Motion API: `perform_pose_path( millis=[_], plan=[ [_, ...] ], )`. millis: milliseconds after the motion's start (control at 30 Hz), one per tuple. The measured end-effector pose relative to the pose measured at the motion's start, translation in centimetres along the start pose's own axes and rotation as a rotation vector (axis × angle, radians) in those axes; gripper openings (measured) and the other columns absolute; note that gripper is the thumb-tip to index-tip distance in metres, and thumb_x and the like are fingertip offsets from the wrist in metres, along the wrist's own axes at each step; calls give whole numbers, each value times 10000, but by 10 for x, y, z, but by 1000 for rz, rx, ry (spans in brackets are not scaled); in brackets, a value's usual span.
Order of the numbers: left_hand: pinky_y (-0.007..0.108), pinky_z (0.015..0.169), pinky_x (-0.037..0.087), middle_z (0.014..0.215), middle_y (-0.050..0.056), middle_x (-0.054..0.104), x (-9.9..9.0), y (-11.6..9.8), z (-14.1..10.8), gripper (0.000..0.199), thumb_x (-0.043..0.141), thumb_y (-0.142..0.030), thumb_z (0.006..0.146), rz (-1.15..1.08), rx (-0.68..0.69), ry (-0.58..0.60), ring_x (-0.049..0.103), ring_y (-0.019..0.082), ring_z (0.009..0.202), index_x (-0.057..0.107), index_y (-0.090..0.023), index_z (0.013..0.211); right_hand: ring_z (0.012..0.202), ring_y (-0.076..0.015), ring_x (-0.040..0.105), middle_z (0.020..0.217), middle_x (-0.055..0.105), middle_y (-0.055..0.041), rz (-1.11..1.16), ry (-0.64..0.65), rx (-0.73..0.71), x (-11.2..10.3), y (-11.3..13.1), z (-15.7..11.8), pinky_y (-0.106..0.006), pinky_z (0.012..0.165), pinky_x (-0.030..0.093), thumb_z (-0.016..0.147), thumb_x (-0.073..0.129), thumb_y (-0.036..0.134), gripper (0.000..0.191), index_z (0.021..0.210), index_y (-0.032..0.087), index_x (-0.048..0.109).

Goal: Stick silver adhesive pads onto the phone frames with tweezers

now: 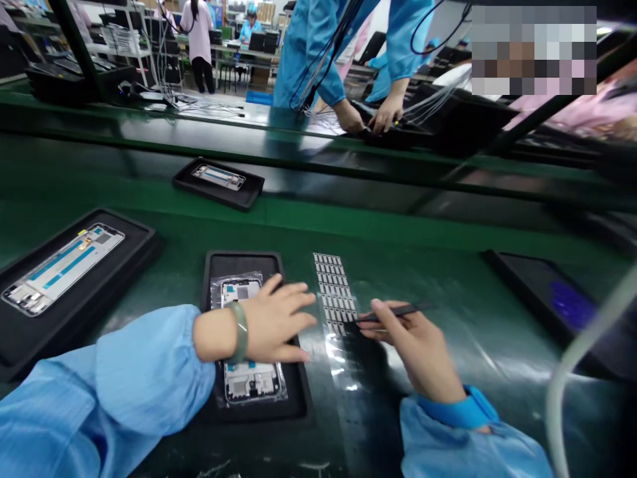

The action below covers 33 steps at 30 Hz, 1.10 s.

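My left hand is spread over a phone frame, hiding its middle; I cannot tell whether the palm touches it. The frame lies on clear plastic film in a black foam tray. Dark tweezers are pinched in my right hand, their tips at the lower right edge of a sheet of small silvery stickers. That sheet lies on the green bench just right of the tray, and its lower part is bare clear backing.
Another phone frame with blue strips lies in a black tray at left. A smaller-looking tray with a frame stands farther back. At right are a dark tray with a purple film and a pale hose. Across the bench, a co-worker's hands handle cables.
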<state>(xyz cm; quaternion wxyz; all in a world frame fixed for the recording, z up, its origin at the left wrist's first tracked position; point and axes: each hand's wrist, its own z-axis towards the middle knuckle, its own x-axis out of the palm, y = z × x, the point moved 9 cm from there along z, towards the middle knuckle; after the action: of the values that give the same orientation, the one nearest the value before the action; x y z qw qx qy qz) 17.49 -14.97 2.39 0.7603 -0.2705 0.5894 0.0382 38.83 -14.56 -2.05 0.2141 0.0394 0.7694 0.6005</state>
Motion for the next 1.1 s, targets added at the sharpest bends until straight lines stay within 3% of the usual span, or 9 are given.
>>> perform_pose_path(
  millis=[100,267,467,600,667,733,833,967,1100],
  plan=[
    [575,1053,224,1378,173,424,24,-28,24,552,550,-549,805,1,103,52,324,335,1312,547,-174,1211,633,-223,676,678,669,-38,-52,-1,36,4,-10,-4,-338,587,597,654,745,454,367,831,192,559],
    [621,1027,188,1402,149,399,50,-31,40,561,481,-612,810,59,63,137,329,364,1302,541,-247,1232,573,-165,662,662,677,-36,-59,53,65,10,-20,0,-229,514,554,642,751,457,409,860,158,579],
    [620,1024,199,1367,171,432,51,-28,39,494,525,-554,808,33,39,147,360,366,1279,590,-232,1177,497,-140,621,629,668,-41,77,100,122,13,-17,6,-210,428,505,597,784,410,404,841,151,593],
    [566,1041,243,1345,172,440,30,-26,34,476,603,-504,779,-82,59,31,374,350,1266,596,-194,1140,444,-111,579,618,653,-19,243,146,91,22,13,5,-201,398,478,595,784,388,351,789,175,584],
    [477,1004,351,1252,156,507,9,-12,27,429,592,-444,806,-261,-45,-92,471,289,1172,572,-172,1137,445,-104,583,621,650,-3,296,152,25,33,35,1,-194,406,481,617,770,391,330,793,187,580],
    [361,866,466,1071,114,583,-10,12,14,349,541,-401,843,-541,-241,-226,575,207,959,564,-151,1086,455,-100,594,629,654,4,330,188,-33,54,55,-4,-182,419,487,647,754,392,314,812,192,577],
    [261,690,485,837,38,586,-22,37,-11,253,522,-379,843,-926,-451,-363,567,127,722,554,-147,939,473,-111,615,648,667,-3,341,272,-105,93,80,-14,-192,436,509,684,731,400,310,836,189,565],
    [212,581,448,661,-24,520,-26,51,-39,183,539,-333,822,-1102,-585,-430,523,86,595,510,-157,782,504,-138,642,649,665,-7,289,347,-234,135,102,-24,-228,468,545,726,701,404,293,852,180,561],
    [180,480,399,589,-38,512,-19,64,-59,195,578,-329,787,-1152,-734,-393,511,77,523,525,-151,729,555,-141,654,719,669,-17,121,379,-454,153,115,-34,-258,530,568,778,656,375,213,826,180,584]
  ],
)
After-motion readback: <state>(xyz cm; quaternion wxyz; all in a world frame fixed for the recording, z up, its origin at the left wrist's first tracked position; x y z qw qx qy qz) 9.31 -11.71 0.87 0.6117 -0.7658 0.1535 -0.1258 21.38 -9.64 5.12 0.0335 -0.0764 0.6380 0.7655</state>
